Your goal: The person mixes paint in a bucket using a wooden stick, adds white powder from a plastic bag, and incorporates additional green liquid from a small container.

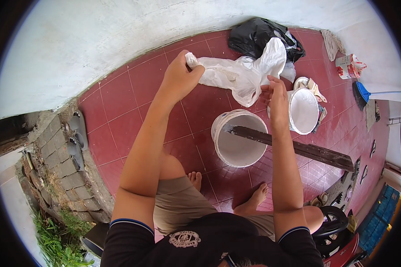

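Note:
My left hand (182,76) pinches one end of a crumpled white plastic bag (229,76), which stretches toward the right. My right hand (275,95) is beside the bag's other end, its fingers loosely bent and apart. Below them stands a white bucket (238,151) with a long dark wooden plank (307,151) lying across its rim and reaching into it. A second white bucket (303,115), pale inside, is just right of my right hand, with brushes or rags (317,90) behind it.
A black garbage bag (251,35) rests against the white wall. A paint can (345,66) and blue broom (361,92) are at right. Grey sandals (78,131) lie by the paved edge at left. A red motorbike (345,249) is at lower right.

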Available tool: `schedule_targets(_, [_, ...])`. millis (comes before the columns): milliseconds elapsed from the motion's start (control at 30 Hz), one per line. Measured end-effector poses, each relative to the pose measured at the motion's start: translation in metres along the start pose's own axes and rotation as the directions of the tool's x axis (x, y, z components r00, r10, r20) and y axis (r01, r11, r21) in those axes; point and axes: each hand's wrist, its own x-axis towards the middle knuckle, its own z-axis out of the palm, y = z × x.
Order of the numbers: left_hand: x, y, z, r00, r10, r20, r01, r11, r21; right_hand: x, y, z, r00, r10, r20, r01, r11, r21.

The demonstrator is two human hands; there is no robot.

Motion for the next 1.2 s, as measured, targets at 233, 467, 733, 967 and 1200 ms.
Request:
schedule_targets(233, [-0.002, 0.003, -0.004, 0.995, 0.051, -0.088, -0.036, 0.986, 0.162, 0.006, 0.025, 0.008, 0.960, -0.278, 0.033, 0.262, 0.851, -0.455])
schedule_targets(467, [0.007, -0.005, -0.010, 0.988, -0.014, -0.151, 0.030, 0.994, 0.109, 0.024, 0.011, 0.004, 0.955, -0.293, -0.043, 0.284, 0.947, -0.147])
schedule_targets(733, [0.010, 0.000, -0.004, 0.997, -0.059, -0.048, 0.052, 0.990, -0.131, 0.038, -0.019, 0.003, 0.934, -0.356, -0.024, 0.328, 0.884, -0.332])
schedule_targets(967, [0.011, 0.007, 0.005, 0.996, -0.009, -0.086, 0.006, 0.999, -0.039, 0.014, -0.016, 0.002, 0.865, -0.502, -0.004, 0.407, 0.707, -0.579])
schedule_targets(1200, [0.020, 0.007, 0.016, 0.970, 0.181, -0.159, -0.162, 0.978, 0.130, -0.049, -0.047, 0.008, 0.623, -0.746, 0.235, 0.595, 0.257, -0.761])
